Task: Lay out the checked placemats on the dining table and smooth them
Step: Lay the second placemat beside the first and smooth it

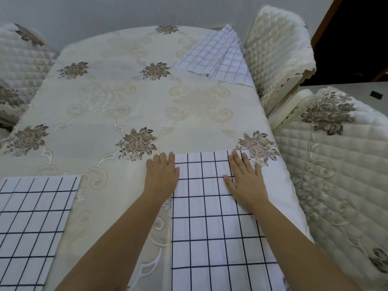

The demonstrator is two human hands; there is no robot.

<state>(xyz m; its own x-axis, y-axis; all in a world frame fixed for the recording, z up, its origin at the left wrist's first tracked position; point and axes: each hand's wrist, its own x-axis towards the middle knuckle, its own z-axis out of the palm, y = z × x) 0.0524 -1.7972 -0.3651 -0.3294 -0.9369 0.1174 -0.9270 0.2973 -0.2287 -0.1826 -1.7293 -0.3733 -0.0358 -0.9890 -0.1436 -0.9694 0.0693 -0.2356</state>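
Both forearms are extended forward over the dining table (126,97), palms down.

- Left hand (161,173): laid flat, fingers straight and close together, nothing grasped. The thumb side is pressed on the left edge of the near-right placemat (210,227); the other fingers rest on the embroidered tablecloth just outside that edge.
- Right hand (244,177): laid flat, fingers straight and slightly spread, thumb splayed toward the left hand, nothing grasped. The fingertips are placed at the mat's far edge by its far right corner; the little finger is seen just past the right edge.
- Near-right placemat: spread flat under and behind both sets of fingers, its far edge level with the fingertips, a bare strip of checks left between the two hands.
- Second placemat (31,217): laid flat well to the left of the left fingers, untouched.
- Third placemat (218,57): found rumpled and partly folded, well beyond the right fingertips at the table's far right corner.
- Quilted chairs (336,154) are noted beside the table.
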